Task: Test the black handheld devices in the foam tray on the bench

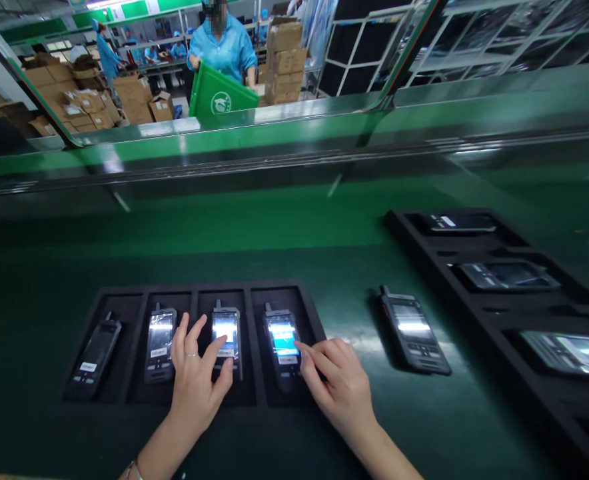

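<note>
Presently, I see the left hand (197, 381) spread, index finger at the third handset from left (223, 323) in the near tray (255, 367); the right hand (343, 380), index at the rightmost tray handset (281, 335), pinches indeterminably.

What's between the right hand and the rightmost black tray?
In the head view: one handset, lying screen-up on the green work surface, touching neither the right hand nor the rightmost black tray.

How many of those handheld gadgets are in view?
8 clearly: four handsets in the front tray, one per compartment; one on the table; three in the right-hand tray. Another may be cut off lower right.
</note>
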`<move>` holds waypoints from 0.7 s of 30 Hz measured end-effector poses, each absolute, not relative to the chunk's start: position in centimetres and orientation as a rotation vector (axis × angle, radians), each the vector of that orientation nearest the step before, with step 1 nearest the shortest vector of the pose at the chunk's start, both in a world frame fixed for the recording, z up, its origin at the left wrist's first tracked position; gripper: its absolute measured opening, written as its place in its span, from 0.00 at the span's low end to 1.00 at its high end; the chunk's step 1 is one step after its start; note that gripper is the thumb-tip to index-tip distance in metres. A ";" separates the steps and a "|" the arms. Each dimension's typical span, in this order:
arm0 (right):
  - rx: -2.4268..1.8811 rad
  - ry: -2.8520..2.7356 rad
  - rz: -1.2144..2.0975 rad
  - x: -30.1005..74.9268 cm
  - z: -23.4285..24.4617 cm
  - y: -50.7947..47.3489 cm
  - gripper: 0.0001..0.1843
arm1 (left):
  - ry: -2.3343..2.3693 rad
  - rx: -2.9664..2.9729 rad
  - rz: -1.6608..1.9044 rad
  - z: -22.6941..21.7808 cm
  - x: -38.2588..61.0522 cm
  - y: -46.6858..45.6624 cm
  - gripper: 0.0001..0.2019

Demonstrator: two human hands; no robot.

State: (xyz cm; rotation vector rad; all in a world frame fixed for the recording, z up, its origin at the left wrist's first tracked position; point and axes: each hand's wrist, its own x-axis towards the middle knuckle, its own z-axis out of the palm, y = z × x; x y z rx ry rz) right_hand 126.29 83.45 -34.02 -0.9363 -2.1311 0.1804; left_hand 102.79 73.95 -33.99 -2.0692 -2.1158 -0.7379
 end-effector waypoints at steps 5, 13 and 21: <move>-0.966 -2.151 0.154 126.2 -34.1 83.6 0.14 | -2.159 -2.060 -0.817 -34.0 103.1 73.8 0.12; -1.358 -2.287 -0.211 124.2 -34.8 79.3 0.35 | -2.168 -2.034 -0.984 -34.1 102.4 73.9 0.14; -1.569 -2.211 0.091 122.9 -35.2 79.6 0.44 | -2.133 -1.929 -1.384 -32.6 102.2 72.3 0.13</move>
